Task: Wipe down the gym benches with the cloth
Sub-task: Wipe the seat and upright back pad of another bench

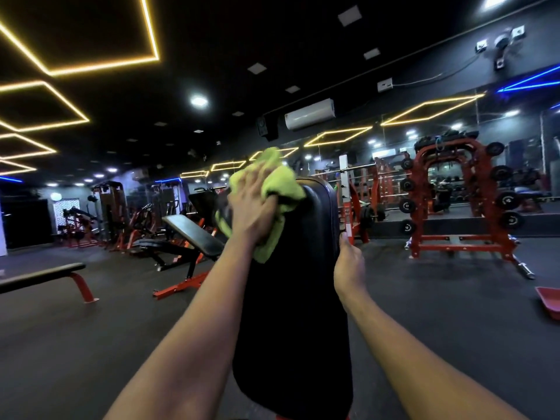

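1. Green microfibre, bunched up, is what we have in our left hand (253, 204). The cloth (281, 184) sits against the top left corner of the black backrest pad (291, 313). Our fingers curl into its folds and the palm presses it onto the pad.
2. Our right hand (348, 263) is lower, on the pad's right edge. The thumb lies up along the front of that edge. The fingers go behind the pad and are hidden, so we judge this to be a steadying hold round the edge, though we cannot see all of it.
3. The relation that matters is the pad's long axis, which runs from close under us, at the foot of the view, up and away to its rounded top. The cloth is at the far end of that axis, so nearly all the pad's length lies below it, back toward us.
4. We judge the coming stroke should draw the cloth down along that axis toward our body, one lane after another. The left hand already has the cloth and is nearer the pad's left side. A lane down the right side would pass where the right hand holds, so that hand would have to shift.
5. Whether the pad's face is already wiped we cannot tell, because it is dark and shows no streaks.
6. Other benches stand to our left: an incline bench (194, 234) near the pad, and a flat bench (45, 275) well apart at the left edge.
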`<state>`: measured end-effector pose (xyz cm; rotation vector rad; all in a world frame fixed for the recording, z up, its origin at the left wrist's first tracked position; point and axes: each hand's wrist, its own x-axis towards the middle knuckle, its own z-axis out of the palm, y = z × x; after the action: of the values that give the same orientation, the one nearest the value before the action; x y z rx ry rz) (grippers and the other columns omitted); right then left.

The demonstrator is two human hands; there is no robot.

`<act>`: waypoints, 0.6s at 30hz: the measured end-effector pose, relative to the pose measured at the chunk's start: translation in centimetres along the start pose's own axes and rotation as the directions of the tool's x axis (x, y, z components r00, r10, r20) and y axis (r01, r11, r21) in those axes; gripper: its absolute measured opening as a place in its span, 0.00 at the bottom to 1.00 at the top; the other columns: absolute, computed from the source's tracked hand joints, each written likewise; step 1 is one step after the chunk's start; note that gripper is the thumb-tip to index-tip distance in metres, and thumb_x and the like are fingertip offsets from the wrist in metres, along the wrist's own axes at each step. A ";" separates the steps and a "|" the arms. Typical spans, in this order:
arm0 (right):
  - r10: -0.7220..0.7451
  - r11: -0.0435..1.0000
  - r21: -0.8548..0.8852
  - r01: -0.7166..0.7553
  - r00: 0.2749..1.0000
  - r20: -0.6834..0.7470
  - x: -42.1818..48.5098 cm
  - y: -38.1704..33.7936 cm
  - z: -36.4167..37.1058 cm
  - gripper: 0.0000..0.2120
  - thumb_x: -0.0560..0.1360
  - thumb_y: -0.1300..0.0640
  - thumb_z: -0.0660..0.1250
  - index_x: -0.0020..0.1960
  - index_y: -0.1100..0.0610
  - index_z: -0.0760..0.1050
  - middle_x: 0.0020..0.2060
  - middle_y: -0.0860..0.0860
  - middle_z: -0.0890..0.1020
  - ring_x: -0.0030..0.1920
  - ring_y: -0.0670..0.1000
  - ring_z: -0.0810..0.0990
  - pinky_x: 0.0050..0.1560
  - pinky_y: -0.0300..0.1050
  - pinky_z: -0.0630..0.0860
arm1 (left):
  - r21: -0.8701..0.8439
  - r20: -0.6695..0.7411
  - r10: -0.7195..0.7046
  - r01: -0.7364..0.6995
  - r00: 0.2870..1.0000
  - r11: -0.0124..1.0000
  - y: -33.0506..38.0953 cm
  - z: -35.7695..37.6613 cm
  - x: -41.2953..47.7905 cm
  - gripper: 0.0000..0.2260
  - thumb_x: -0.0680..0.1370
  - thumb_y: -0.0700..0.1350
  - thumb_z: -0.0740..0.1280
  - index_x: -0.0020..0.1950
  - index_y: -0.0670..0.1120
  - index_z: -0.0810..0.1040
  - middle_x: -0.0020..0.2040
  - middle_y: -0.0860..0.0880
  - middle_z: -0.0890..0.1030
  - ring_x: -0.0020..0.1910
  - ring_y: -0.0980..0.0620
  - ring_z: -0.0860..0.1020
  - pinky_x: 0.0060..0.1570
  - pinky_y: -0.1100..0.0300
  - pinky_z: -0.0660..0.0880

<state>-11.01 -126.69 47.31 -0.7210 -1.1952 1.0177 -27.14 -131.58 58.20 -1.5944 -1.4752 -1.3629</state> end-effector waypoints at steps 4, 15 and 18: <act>0.096 0.992 0.083 -0.095 0.995 -0.009 1.1 -1.8 0.8 0.19 0.84 0.47 0.55 0.61 0.59 0.77 0.55 0.56 0.79 0.60 0.56 0.76 0.56 0.46 0.69 | 0.187 0.401 0.188 -0.281 0.897 0.941 8.0 2.1 4.8 0.28 0.71 0.61 0.53 0.70 0.58 0.72 0.68 0.49 0.76 0.65 0.49 0.72 0.65 0.47 0.63; 0.008 0.997 -0.071 -0.016 0.994 -0.106 0.7 -1.8 1.5 0.27 0.84 0.45 0.52 0.58 0.66 0.80 0.54 0.63 0.81 0.58 0.64 0.78 0.59 0.55 0.73 | 0.196 0.373 -0.149 0.079 0.916 0.977 1.4 -0.5 7.4 0.28 0.70 0.59 0.52 0.58 0.45 0.80 0.60 0.39 0.79 0.58 0.42 0.76 0.51 0.53 0.69; -0.016 0.995 -0.102 0.003 0.992 -0.123 0.6 -1.7 1.7 0.29 0.84 0.44 0.51 0.54 0.67 0.80 0.50 0.65 0.82 0.53 0.65 0.79 0.55 0.57 0.75 | 0.280 0.380 -0.147 0.038 0.913 0.959 3.8 0.8 7.7 0.29 0.72 0.62 0.50 0.60 0.47 0.78 0.61 0.41 0.79 0.57 0.44 0.75 0.57 0.52 0.70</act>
<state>-12.20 -126.85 49.46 -0.8455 -1.1480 0.8965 -24.27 -128.93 65.92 -1.7039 -1.9060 -0.8633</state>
